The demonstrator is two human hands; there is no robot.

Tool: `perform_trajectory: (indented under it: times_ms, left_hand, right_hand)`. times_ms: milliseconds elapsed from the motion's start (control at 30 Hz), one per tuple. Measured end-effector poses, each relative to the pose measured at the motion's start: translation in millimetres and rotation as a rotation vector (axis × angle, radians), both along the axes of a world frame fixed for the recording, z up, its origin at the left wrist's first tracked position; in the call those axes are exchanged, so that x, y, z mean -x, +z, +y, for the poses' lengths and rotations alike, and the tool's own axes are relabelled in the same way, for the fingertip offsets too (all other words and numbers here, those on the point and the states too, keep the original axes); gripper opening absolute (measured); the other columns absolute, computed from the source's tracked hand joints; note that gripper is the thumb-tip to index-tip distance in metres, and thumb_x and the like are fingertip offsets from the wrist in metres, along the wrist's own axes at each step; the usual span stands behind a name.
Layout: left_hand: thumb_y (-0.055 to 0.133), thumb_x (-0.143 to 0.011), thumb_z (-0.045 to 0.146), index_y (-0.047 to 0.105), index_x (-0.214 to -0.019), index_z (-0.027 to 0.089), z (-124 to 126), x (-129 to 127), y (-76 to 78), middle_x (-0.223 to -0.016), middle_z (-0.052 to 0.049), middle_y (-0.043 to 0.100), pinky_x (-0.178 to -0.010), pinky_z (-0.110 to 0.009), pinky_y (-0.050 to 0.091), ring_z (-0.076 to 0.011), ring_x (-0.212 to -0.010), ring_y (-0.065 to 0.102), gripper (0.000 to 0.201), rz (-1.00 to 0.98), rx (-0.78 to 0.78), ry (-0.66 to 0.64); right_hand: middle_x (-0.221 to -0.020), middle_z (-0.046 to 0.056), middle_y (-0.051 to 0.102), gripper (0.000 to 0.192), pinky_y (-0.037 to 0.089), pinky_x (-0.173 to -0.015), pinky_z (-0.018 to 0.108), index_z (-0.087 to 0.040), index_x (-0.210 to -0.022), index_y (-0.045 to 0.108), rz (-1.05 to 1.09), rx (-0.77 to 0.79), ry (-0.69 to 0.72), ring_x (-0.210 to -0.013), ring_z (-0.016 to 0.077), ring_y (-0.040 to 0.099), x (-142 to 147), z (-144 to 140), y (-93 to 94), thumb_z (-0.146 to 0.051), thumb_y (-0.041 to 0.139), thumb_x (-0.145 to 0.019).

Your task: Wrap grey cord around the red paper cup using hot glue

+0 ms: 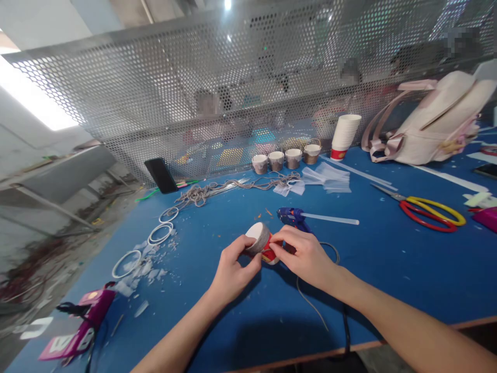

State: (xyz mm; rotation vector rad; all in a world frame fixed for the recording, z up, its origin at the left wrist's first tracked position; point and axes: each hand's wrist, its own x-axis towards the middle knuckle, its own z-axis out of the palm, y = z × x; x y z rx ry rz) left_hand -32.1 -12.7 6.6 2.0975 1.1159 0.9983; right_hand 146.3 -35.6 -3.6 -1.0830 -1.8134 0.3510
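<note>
Both hands pinch one small paper cup held on its side just above the blue felt-like tabletop: left hand grips the flat white base end, fingers closed on it; right hand clamps the red-printed rim end, thumb and forefinger pressed to the wall. Cup body is wrapped in coarse grey-brown cord. Just behind the hands lies a blue glue gun with a translucent glue stick poking out, its thin cable curling under the right wrist. Left: white paper rings and torn scraps. Farther back: loose tangled cord, four wrapped cups, a plain cup stack. Right: red-and-yellow-handled scissors, pale backpack. Perforated metal screen behind.
</note>
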Motion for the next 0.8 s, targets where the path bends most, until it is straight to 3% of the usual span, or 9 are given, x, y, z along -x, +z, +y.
perform_trajectory:
  times_ms: [267,567,800]
  left_hand:
    - [0.052,-0.075,0.020,0.062,-0.077,0.015,0.8,0.4,1.1,-0.067,0.000,0.063,-0.058,-0.022,0.047,-0.0115,-0.059,0.056,0.010,0.010,-0.054,0.021]
    - [0.052,-0.074,0.015,0.058,-0.079,0.017,1.9,-1.0,-2.2,-0.064,0.001,0.058,-0.055,-0.022,0.045,-0.0109,-0.056,0.052,0.009,0.121,-0.286,-0.021]
    - [0.051,-0.075,0.015,0.058,-0.077,0.017,1.4,0.1,-3.3,-0.063,0.002,0.055,-0.054,-0.022,0.043,-0.0104,-0.056,0.050,0.008,0.123,-0.229,-0.022]
  right_hand:
    - [-0.068,0.001,0.059,0.018,0.040,-0.055,0.023,-0.016,-0.076,0.065,-0.179,-0.100,-0.008,-0.059,0.0110,0.055,-1.2,-1.5,2.1,-0.025,0.055,-0.089]
    - [-0.068,0.002,0.061,0.024,0.041,-0.058,0.024,-0.016,-0.078,0.064,-0.182,-0.134,-0.062,-0.059,0.0116,0.055,-1.6,0.5,-1.2,-0.026,0.049,-0.093]
    - [-0.069,0.003,0.062,0.023,0.042,-0.058,0.025,-0.016,-0.077,0.063,-0.232,-0.178,-0.098,-0.062,0.0129,0.058,-1.8,1.8,-4.5,-0.023,0.049,-0.092]
